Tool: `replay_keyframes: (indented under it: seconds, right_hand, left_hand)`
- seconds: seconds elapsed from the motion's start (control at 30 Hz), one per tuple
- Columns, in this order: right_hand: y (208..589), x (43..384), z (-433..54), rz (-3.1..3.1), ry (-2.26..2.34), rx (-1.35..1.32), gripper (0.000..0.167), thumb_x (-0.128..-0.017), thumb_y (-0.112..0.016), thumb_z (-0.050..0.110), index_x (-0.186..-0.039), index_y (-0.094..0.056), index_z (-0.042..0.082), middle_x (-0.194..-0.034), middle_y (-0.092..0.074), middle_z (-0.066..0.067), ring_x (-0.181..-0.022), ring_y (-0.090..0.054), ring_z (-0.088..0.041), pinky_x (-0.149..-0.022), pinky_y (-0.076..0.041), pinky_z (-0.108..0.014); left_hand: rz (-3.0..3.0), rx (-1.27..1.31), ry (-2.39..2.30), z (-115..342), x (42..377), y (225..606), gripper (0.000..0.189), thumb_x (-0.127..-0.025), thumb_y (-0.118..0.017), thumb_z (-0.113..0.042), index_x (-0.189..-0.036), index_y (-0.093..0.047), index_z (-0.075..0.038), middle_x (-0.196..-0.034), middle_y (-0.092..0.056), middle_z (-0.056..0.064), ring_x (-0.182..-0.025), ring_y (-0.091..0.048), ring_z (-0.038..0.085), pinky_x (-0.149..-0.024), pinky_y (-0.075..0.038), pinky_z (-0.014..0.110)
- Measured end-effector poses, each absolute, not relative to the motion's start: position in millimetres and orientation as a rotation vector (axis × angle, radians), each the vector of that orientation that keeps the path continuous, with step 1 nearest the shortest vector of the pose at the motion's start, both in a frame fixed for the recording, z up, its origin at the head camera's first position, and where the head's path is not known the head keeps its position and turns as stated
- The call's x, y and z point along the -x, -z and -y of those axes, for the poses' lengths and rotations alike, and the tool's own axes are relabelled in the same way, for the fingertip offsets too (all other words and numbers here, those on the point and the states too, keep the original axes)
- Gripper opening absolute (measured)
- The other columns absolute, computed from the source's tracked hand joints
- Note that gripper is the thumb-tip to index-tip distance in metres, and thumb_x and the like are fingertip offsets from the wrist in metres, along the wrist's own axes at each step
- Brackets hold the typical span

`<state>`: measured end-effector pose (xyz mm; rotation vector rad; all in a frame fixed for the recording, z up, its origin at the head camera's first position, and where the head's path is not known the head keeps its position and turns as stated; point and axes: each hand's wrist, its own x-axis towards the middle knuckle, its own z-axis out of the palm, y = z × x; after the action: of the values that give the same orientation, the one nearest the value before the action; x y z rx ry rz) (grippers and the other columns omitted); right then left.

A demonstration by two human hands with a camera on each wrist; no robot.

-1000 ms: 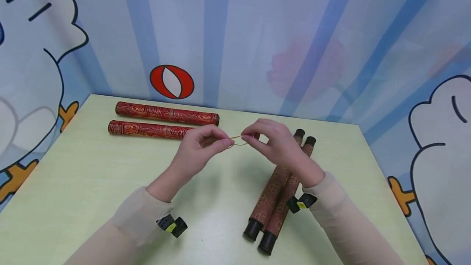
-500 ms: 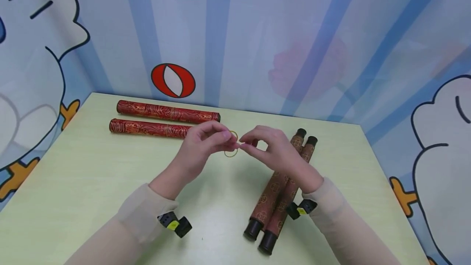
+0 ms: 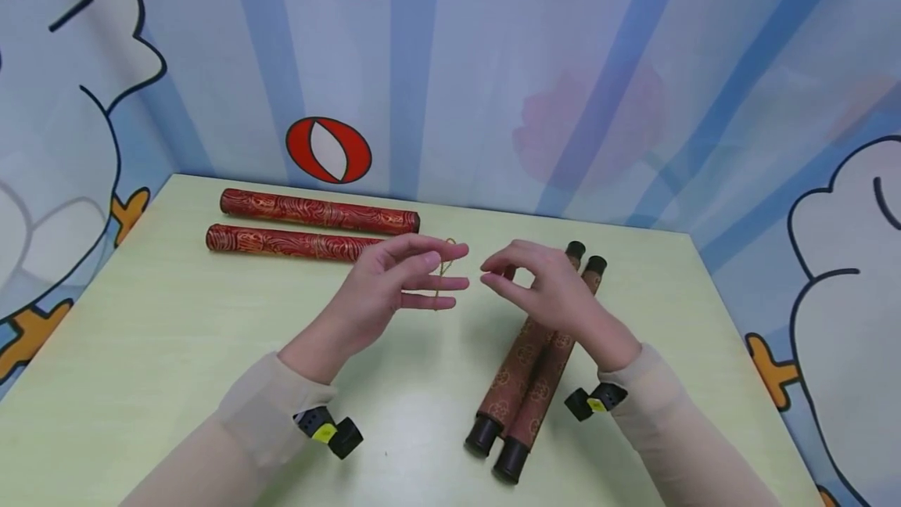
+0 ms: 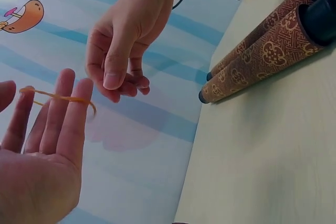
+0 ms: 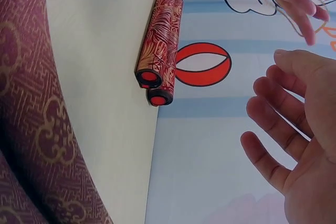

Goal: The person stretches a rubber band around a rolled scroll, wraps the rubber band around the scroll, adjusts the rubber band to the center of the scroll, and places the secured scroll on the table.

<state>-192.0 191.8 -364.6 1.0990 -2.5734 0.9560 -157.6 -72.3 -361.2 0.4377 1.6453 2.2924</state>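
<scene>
A thin yellow rubber band [image 4: 58,96] is looped across the fingers of my left hand [image 3: 383,288], which are spread and nearly straight. In the left wrist view it runs from the index fingertip to the outer fingers, with the thumb apart. My right hand [image 3: 556,288] hovers a short way to the right, fingers loosely bent and holding nothing. Below its wrist lie two brown patterned rolls [image 3: 517,370] with black end caps, side by side and slanted; the right forearm partly covers them in the head view.
Two red patterned rolls [image 3: 320,210] lie near the table's back left, the nearer one partly behind the left hand. A blue-striped backdrop [image 3: 464,84] with cartoon figures rises behind the pale green table [image 3: 176,335].
Both hands worked the rubber band between them earlier. Now the right hand has let go and drawn back to the right, while the left fingers have spread inside the band.
</scene>
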Motion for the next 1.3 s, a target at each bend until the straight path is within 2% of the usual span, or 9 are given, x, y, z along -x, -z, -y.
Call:
replay_keyframes:
  seconds: [0.13,0.33,0.6,0.8,1.0,1.17,1.2,1.3]
  right_hand:
    - [363,192,-195,2.565,-0.938,-1.098,0.011,-0.097,-0.080,0.011,-0.108,-0.081,0.011,-0.095,-0.075,0.002,-0.087,-0.069,-0.013,-0.077,-0.060,-0.037]
    - [361,190,-202,2.586,-0.916,-1.099,0.010,-0.099,-0.079,0.013,-0.108,-0.081,0.013,-0.096,-0.075,0.003,-0.088,-0.069,-0.012,-0.075,-0.059,-0.036]
    - [359,185,-209,2.658,-0.795,-1.094,0.009,-0.097,-0.080,0.014,-0.107,-0.081,0.013,-0.095,-0.075,0.004,-0.086,-0.069,-0.012,-0.071,-0.059,-0.035]
    - [363,184,-217,2.715,-0.741,-1.108,0.010,-0.097,-0.080,0.014,-0.107,-0.081,0.012,-0.095,-0.075,0.004,-0.085,-0.070,-0.012,-0.070,-0.061,-0.040]
    - [365,176,-227,2.770,-0.549,-1.152,0.016,-0.098,-0.080,0.019,-0.112,-0.080,0.012,-0.100,-0.075,0.001,-0.082,-0.070,-0.012,-0.069,-0.060,-0.033]
    - [366,162,-240,2.764,-0.330,-1.211,0.028,-0.093,-0.086,0.019,-0.119,-0.079,0.011,-0.105,-0.073,-0.004,-0.081,-0.068,-0.014,-0.067,-0.058,-0.032]
    - [367,160,-243,2.758,-0.287,-1.227,0.032,-0.091,-0.087,0.019,-0.121,-0.078,0.011,-0.107,-0.072,-0.004,-0.083,-0.068,-0.015,-0.068,-0.058,-0.032]
    - [368,153,-251,2.741,-0.169,-1.286,0.046,-0.086,-0.092,0.019,-0.128,-0.076,0.011,-0.114,-0.072,-0.006,-0.096,-0.069,-0.021,-0.077,-0.061,-0.039]
  left_hand:
    - [-1.715,-0.528,-2.217,74,157,360,0.036,-0.112,-0.052,-0.008,-0.145,-0.062,0.001,-0.151,-0.063,0.012,-0.122,-0.073,0.034,-0.090,-0.064,0.052]
    - [-1.901,-0.702,-2.106,77,155,360,0.040,-0.107,-0.058,0.004,-0.147,-0.063,-0.001,-0.157,-0.058,0.009,-0.130,-0.068,0.032,-0.081,-0.066,0.050]
    - [-2.274,-0.850,-1.962,78,151,361,0.045,-0.099,-0.072,0.005,-0.143,-0.067,-0.003,-0.156,-0.058,0.009,-0.122,-0.072,0.032,-0.072,-0.067,0.038]
    - [-2.525,-0.959,-1.804,81,149,361,0.056,-0.088,-0.088,-0.006,-0.142,-0.071,-0.010,-0.153,-0.062,0.005,-0.118,-0.075,0.021,-0.082,-0.067,0.036]
    - [-2.584,-0.876,-1.789,86,148,360,0.060,-0.085,-0.093,-0.013,-0.141,-0.072,-0.013,-0.154,-0.061,0.000,-0.139,-0.060,0.021,-0.081,-0.066,0.033]
    - [-2.589,-0.807,-1.791,91,148,354,0.063,-0.086,-0.092,-0.016,-0.144,-0.070,-0.015,-0.159,-0.056,-0.002,-0.124,-0.071,0.016,-0.096,-0.063,0.045]
    - [-2.584,-0.794,-1.796,91,148,353,0.063,-0.086,-0.092,-0.016,-0.145,-0.069,-0.015,-0.160,-0.055,-0.002,-0.120,-0.073,0.016,-0.097,-0.062,0.047]
    - [-2.600,-0.756,-1.785,94,148,351,0.062,-0.088,-0.091,-0.019,-0.146,-0.068,-0.016,-0.160,-0.054,-0.004,-0.118,-0.074,0.015,-0.102,-0.060,0.050]
